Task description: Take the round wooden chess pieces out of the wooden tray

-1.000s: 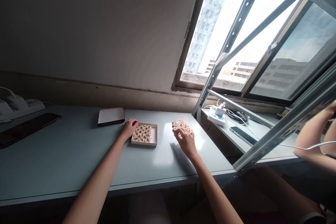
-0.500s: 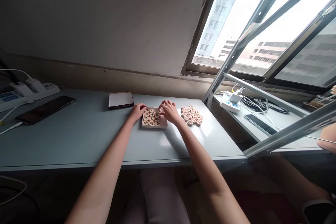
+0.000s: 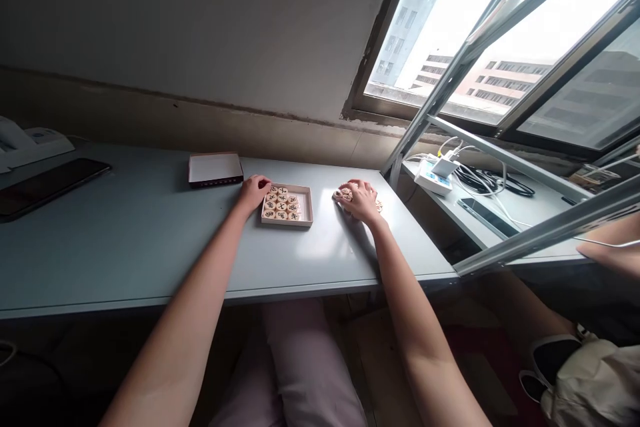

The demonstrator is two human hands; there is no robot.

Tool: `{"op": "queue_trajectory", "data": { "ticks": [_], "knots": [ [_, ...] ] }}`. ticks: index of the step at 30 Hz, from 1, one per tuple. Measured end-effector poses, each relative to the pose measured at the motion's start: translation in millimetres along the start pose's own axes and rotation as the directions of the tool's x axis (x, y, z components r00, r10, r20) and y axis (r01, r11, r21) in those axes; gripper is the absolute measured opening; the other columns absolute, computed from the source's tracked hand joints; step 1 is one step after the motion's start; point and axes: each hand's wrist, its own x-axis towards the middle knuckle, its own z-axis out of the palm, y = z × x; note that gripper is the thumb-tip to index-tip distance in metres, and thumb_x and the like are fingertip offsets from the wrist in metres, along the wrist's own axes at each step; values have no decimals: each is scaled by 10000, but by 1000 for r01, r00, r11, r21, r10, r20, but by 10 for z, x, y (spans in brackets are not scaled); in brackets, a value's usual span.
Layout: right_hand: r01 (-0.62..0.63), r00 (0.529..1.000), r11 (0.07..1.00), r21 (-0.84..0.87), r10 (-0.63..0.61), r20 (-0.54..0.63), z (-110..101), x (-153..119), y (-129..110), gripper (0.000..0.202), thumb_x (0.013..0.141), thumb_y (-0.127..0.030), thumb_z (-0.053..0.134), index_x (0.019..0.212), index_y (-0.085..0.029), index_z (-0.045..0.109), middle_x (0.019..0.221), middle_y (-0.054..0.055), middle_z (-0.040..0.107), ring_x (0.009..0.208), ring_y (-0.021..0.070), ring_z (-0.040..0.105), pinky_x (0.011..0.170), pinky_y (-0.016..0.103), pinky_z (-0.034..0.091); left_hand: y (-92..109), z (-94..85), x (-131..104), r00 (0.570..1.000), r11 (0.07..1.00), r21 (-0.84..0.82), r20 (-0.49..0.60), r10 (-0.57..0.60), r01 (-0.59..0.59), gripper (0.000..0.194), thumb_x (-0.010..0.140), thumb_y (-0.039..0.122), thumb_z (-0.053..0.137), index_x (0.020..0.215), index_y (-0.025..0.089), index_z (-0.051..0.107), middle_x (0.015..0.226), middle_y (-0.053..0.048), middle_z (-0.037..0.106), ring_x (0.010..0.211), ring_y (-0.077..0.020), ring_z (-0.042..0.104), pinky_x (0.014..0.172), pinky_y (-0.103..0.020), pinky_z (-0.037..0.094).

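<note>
A shallow box (image 3: 306,221) sits on the desk with several round wooden pieces (image 3: 281,207) in its left part, dark characters facing up; its right side shows bare bottom. At its upper left corner is my left hand (image 3: 255,191), fingers bent together against the edge, and what they grip is hidden. Over the group of loose round pieces (image 3: 379,205) to the right of the box lies my right hand (image 3: 361,199), fingers spread and curved. A dark-marked piece (image 3: 337,194) shows by its fingertips. Most of the group is covered by this hand.
Behind and left lies the box lid (image 3: 215,169). A phone (image 3: 55,187) and power strip (image 3: 37,147) are at far left. Right of the metal frame (image 3: 525,223) are another power strip (image 3: 434,175), cables, a phone (image 3: 487,217) and another person's arm (image 3: 613,243).
My right hand has moved right, from the box to the loose pieces. My left hand stays at the box corner. The view has shifted slightly.
</note>
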Motion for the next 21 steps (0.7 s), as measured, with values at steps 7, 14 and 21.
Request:
{"op": "queue_trajectory", "data": {
  "ticks": [7, 14, 21],
  "knots": [
    [325, 940, 931, 164, -337, 48, -164, -7, -498, 246, 880, -305, 488, 1097, -245, 586, 1157, 63, 554, 1088, 225, 468, 895, 365, 348, 7, -10, -1, 1000, 1000, 18, 3, -1, 1, 134, 767, 208, 509, 768, 156, 633, 860, -52, 656, 839, -178, 580, 801, -281, 451],
    [448, 859, 892, 60, -448, 247, -89, -10, -1089, 253, 871, -230, 512, 1108, -212, 599, 1095, 83, 611, 977, 237, 512, 865, 375, 288, 29, 1, -3, 1000, 1000, 25, 14, -6, 5, 144, 778, 190, 502, 791, 134, 634, 881, -58, 652, 856, -173, 573, 833, -283, 433],
    [466, 877, 885, 12, -464, 123, 6, 90, -1107, 190, 855, -353, 557, 952, -199, 612, 994, 59, 637, 941, 228, 493, 874, 374, 228, 47, -15, -14, 1000, 1000, 17, 25, -2, 1, 158, 783, 192, 499, 818, 131, 641, 893, -58, 658, 868, -174, 574, 837, -285, 430]
  ]
}}
